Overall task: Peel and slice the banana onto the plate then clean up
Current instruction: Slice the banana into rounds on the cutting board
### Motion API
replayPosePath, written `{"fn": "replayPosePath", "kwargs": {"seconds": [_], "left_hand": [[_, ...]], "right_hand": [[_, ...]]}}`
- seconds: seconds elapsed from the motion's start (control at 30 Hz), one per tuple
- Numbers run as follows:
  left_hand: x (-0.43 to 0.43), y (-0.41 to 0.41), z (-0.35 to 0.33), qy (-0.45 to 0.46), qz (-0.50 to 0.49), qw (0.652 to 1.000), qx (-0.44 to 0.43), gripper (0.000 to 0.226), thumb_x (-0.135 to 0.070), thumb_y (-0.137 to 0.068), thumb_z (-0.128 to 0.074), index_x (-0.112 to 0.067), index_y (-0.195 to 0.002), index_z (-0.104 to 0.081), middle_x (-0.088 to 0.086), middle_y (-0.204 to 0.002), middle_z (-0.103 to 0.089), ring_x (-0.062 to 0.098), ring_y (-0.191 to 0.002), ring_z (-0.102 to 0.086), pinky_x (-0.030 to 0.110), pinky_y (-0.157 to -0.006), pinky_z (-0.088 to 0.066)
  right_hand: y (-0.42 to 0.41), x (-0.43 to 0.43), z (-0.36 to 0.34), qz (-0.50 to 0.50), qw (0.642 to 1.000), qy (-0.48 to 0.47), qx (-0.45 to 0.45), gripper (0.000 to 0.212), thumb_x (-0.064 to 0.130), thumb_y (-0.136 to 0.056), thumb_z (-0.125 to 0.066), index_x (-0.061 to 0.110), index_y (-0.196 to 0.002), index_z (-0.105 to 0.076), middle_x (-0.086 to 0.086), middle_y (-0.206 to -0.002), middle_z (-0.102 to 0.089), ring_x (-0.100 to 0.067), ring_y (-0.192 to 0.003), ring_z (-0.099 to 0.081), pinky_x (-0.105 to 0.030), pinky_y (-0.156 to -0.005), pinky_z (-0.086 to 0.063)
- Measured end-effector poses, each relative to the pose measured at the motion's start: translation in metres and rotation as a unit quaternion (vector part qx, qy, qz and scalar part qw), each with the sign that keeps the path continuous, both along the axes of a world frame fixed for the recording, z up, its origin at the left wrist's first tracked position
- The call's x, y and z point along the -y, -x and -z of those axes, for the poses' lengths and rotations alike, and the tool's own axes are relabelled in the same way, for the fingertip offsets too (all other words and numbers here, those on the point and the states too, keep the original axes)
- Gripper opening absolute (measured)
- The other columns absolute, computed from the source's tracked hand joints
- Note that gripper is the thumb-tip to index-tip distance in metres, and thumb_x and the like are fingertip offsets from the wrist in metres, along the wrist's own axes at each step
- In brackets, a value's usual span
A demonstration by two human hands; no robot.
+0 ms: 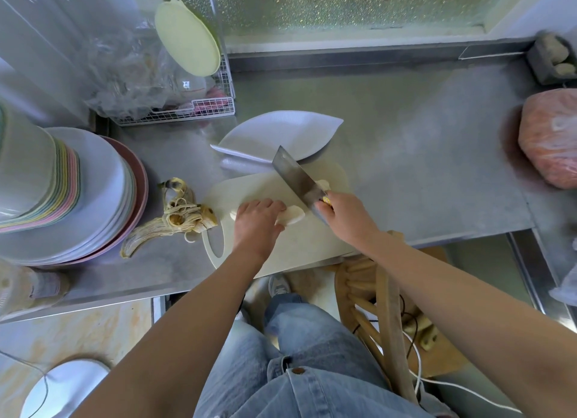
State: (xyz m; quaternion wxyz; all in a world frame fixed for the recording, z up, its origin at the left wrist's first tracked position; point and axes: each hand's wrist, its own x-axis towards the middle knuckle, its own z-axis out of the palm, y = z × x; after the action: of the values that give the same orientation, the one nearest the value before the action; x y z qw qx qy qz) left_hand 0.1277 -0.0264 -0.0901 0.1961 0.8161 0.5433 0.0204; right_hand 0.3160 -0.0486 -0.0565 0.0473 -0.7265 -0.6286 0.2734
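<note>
Slicing this close to my own fingers is the main risk here; the cleaver (296,177) stands with its heel low, just right of the cut end of the peeled banana (292,215), and my left hand (259,221) lies right beside that end, so a blade that drifts left or skids on the soft flesh could catch a fingertip; I judge the fruit slippery and easy to squash, so too much pressure from either hand would mash it rather than cut it cleanly. The cutting board (249,189) seems to reach the front edge of the table (406,168), and a hard chop near that edge might tip or shift it. My left hand is curled over the banana, fingers bent down and pressing it to the board; my right hand (340,213) is wrapped tightly round the cleaver's handle, of which only a bit of yellow shows. The banana lies on the board between my hands, with one cut piece (323,185) beyond the blade; the white plate (281,133) waits at the board's far edge with no slices on it yet; the peel (175,221) lies on the table left of the board.
</note>
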Motion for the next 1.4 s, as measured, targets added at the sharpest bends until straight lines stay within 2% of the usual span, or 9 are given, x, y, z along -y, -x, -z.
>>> {"fn": "replayPosePath", "kwargs": {"seconds": [0.13,0.23,0.43,0.57,0.83,1.0,1.13,1.23,1.4], "left_hand": [[-0.001,-0.002,0.000,0.014,0.007,0.999,-0.032,0.040,-0.035,-0.087,-0.061,-0.032,-0.125,-0.050,-0.008,-0.123,-0.055,0.018,-0.118,-0.047,0.032,-0.108,-0.023],[0.000,0.005,0.001,0.031,0.015,0.997,-0.070,0.042,-0.032,-0.089,-0.059,-0.034,-0.129,-0.046,-0.011,-0.130,-0.051,0.017,-0.127,-0.041,0.044,-0.117,-0.010],[0.003,0.015,0.002,0.034,0.019,0.996,-0.084,0.038,-0.025,-0.091,-0.057,-0.034,-0.126,-0.047,-0.011,-0.123,-0.055,0.015,-0.123,-0.046,0.047,-0.117,-0.009],[0.005,0.029,0.002,0.026,0.036,0.995,-0.091,0.036,-0.026,-0.092,-0.055,-0.035,-0.126,-0.047,-0.012,-0.124,-0.055,0.014,-0.122,-0.047,0.046,-0.117,-0.008],[0.007,0.057,0.004,0.015,0.046,0.996,-0.081,0.037,-0.026,-0.090,-0.059,-0.032,-0.125,-0.051,-0.011,-0.125,-0.056,0.014,-0.124,-0.049,0.047,-0.117,-0.003],[0.009,0.057,0.006,-0.010,0.025,0.998,-0.053,0.035,-0.022,-0.085,-0.065,-0.027,-0.120,-0.057,-0.006,-0.117,-0.062,0.021,-0.113,-0.056,0.041,-0.113,-0.019],[0.010,0.051,0.005,-0.015,0.003,1.000,-0.019,0.037,-0.020,-0.079,-0.071,-0.022,-0.115,-0.062,-0.001,-0.107,-0.066,0.026,-0.101,-0.059,0.034,-0.094,-0.036],[0.011,0.047,0.005,-0.016,0.005,1.000,-0.013,0.038,-0.019,-0.079,-0.071,-0.023,-0.115,-0.061,-0.002,-0.107,-0.065,0.026,-0.101,-0.058,0.034,-0.093,-0.037],[0.013,0.047,0.004,-0.014,0.001,1.000,-0.012,0.041,-0.023,-0.082,-0.068,-0.026,-0.121,-0.057,-0.004,-0.116,-0.061,0.023,-0.110,-0.053,0.032,-0.101,-0.032]], "right_hand": [[0.001,0.000,-0.012,-0.015,1.000,-0.007,-0.017,0.022,0.024,-0.099,-0.044,0.010,-0.081,-0.047,-0.019,-0.078,-0.058,-0.035,-0.075,-0.054,-0.030,-0.062,-0.028],[0.005,-0.001,-0.011,-0.030,1.000,-0.002,-0.002,0.024,0.024,-0.098,-0.044,0.005,-0.086,-0.052,-0.022,-0.085,-0.062,-0.038,-0.081,-0.057,-0.032,-0.062,-0.028],[0.010,0.002,-0.004,-0.026,1.000,0.009,0.013,0.029,0.027,-0.100,-0.040,0.002,-0.098,-0.055,-0.021,-0.094,-0.064,-0.037,-0.090,-0.058,-0.033,-0.067,-0.033],[0.017,0.007,-0.002,-0.038,0.999,0.030,-0.003,0.025,0.027,-0.100,-0.040,0.007,-0.089,-0.050,-0.020,-0.092,-0.064,-0.035,-0.088,-0.058,-0.030,-0.066,-0.030],[0.034,0.009,-0.005,-0.045,0.998,0.043,-0.030,0.024,0.027,-0.099,-0.041,0.012,-0.080,-0.041,-0.003,-0.067,-0.044,-0.024,-0.069,-0.044,-0.031,-0.063,-0.029],[0.037,0.008,-0.011,-0.049,0.997,0.034,-0.043,0.024,0.026,-0.100,-0.041,0.011,-0.081,-0.042,0.000,-0.061,-0.039,-0.025,-0.065,-0.045,-0.032,-0.061,-0.031],[0.040,0.007,-0.017,-0.055,0.997,0.029,-0.047,0.023,0.026,-0.100,-0.040,0.012,-0.082,-0.042,0.001,-0.063,-0.040,-0.026,-0.063,-0.045,-0.037,-0.060,-0.039],[0.041,0.007,-0.019,-0.047,0.998,0.032,-0.042,0.020,0.026,-0.099,-0.040,0.013,-0.084,-0.043,-0.007,-0.072,-0.048,-0.029,-0.066,-0.050,-0.043,-0.063,-0.046],[0.042,0.010,-0.013,-0.049,0.998,0.042,-0.017,0.022,0.027,-0.099,-0.040,0.010,-0.089,-0.050,-0.008,-0.077,-0.049,-0.027,-0.072,-0.047,-0.033,-0.064,-0.033]]}}
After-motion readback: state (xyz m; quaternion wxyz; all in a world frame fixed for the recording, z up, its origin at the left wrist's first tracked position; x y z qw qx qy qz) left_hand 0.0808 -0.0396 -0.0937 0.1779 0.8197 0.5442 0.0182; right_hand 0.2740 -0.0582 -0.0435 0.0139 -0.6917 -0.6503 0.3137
